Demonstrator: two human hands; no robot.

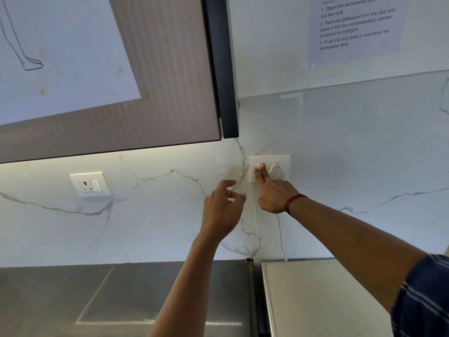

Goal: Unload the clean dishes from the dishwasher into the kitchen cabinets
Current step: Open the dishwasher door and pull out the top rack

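No dishes and no dishwasher rack show in this view, so you cannot log where the tableware sits; the white appliance top [323, 295] at the right end of the bench may be the dishwasher, but the frame does not confirm it. Judged from that, the unloading proper has not visibly begun: nothing is in your hands, and the upper cabinet [155, 81] at upper left shows a closed door. Your right hand [272, 190] is at the switch plate [269, 167] on the marble backsplash, two extended fingers [260, 171] pressing on the rocker beside a white plug [275, 171], the rest curled; it holds nothing. The plug's cord [281, 237] drops to the rear edge of the bench behind the white top, so this reads as dealing with appliance power, a step outside the unloading itself. Your left hand [223, 210] hovers just left of the plate, fingers loosely spread and empty, apart from the wall. A second socket [90, 184] sits well apart to the left. The taped instruction sheet [354, 27] lists opening the door, sorting tableware to cabinets, then closing; all three appear outstanding. The steel bench [121, 300] fills the lower left.
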